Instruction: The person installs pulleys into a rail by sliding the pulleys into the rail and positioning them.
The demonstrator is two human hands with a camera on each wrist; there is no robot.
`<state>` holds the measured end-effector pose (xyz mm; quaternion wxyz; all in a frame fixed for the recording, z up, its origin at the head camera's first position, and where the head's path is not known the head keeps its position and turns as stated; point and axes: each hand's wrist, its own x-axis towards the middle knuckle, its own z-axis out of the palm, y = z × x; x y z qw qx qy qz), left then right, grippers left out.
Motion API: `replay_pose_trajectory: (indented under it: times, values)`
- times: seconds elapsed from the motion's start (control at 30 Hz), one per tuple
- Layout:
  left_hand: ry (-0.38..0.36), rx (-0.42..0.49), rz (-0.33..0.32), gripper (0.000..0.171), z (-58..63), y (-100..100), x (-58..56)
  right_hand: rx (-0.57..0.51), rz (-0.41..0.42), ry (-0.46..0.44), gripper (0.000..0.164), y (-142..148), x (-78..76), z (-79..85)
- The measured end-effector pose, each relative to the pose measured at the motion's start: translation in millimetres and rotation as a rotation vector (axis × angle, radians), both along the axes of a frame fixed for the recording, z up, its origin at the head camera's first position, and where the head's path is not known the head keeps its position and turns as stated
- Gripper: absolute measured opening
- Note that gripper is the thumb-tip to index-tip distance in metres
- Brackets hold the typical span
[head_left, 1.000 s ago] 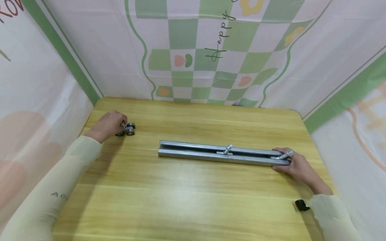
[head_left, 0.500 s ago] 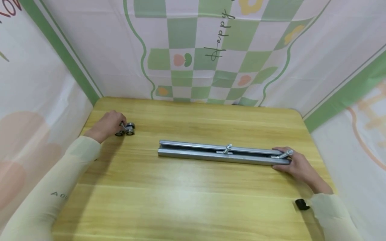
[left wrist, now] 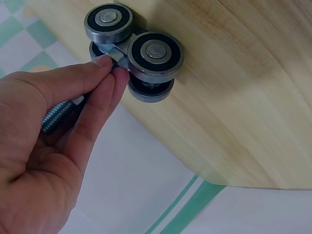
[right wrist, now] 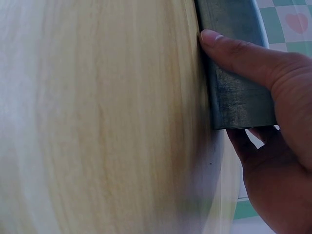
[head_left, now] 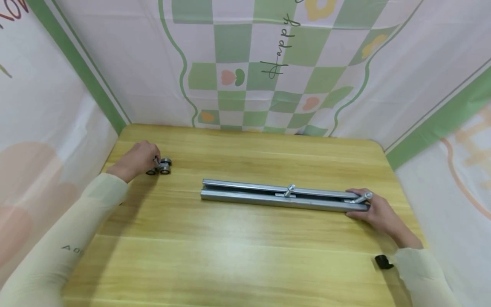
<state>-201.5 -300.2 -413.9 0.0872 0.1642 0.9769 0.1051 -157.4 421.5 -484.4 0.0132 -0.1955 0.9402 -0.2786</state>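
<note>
My left hand [head_left: 138, 158] pinches a roller trolley [left wrist: 155, 53] by its middle at the table's far left. Metal wheels with dark rings stand on both sides of the trolley's body, and a threaded bolt [left wrist: 56, 117] runs back under the palm. On the right, my right hand [head_left: 377, 213] grips the end of a slotted steel rail [head_left: 245, 196], thumb on the near side. The rail lies slot up on the table. Two bolts, one near mid-rail [head_left: 290, 190] and another at the gripped end [head_left: 362, 198], stick out of its slot.
The wooden table [head_left: 230, 256] carries everything. Around its back and sides hang printed cloth walls [head_left: 238, 51]. A small black piece [head_left: 383, 262] shows beside the right sleeve. The rail's left end lies apart from the trolley, with bare wood between them.
Hardly anything differs. The left hand and trolley shift only very slightly; the rail and right hand stay in place.
</note>
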Motion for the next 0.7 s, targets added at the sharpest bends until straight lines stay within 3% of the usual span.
replay_pose_trajectory:
  times: [0.3,0.7]
  values:
    - [0.006,0.003,-0.066,0.010,1.3,8.4,8.3,0.009,0.007,0.014,0.068,1.7,-0.3,-2.0]
    - [0.026,0.016,-0.154,0.013,7.8,40.1,26.0,0.011,0.006,0.005,0.068,0.9,-1.3,-1.7]
